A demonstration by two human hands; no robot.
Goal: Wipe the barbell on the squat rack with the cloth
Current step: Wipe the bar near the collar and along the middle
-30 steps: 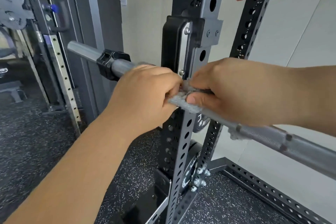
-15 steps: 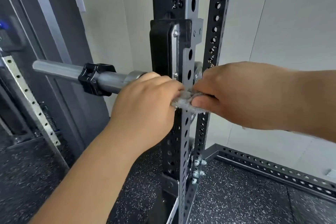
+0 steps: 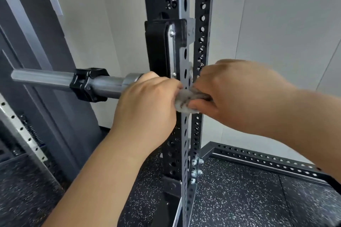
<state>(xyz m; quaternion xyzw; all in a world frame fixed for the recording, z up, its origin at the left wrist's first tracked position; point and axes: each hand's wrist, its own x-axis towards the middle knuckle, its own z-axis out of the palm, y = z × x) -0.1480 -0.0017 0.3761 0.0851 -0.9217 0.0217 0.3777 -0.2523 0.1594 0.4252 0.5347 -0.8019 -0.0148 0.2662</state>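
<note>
Head camera, at the squat rack: the left grip [image 3: 147, 101] and right grip [image 3: 239, 96] are both curled tight, knuckles nearly meeting, round a mottled grey, crumpled fabric cloth [image 3: 184, 98] bunched between them. Neither is open at all. The cloth sits where the long silver steel barbell [image 3: 107, 84] passes the rack. The bar's shaft is hidden under the two grips, so I cannot tell how fully the cloth wraps it. Beyond the left grip the bar's thick sleeve runs outward, carrying a black plastic clamp collar [image 3: 88, 84].

I judge the barbell heavy, rigid and cradled, unlikely to shift but free to roll under a wipe. The cloth is soft and light and will slip unless squeezed round the steel. I would hold it wrapped on the shaft, just to the right grip's side of the rack.

In the way: the dark perforated steel rack upright [image 3: 184, 134] stands directly behind both grips. Its black padded hook bracket [image 3: 156, 48] is just above the left grip, leaving the knuckles little room. Speckled black rubber floor [image 3: 239, 199] lies below.
</note>
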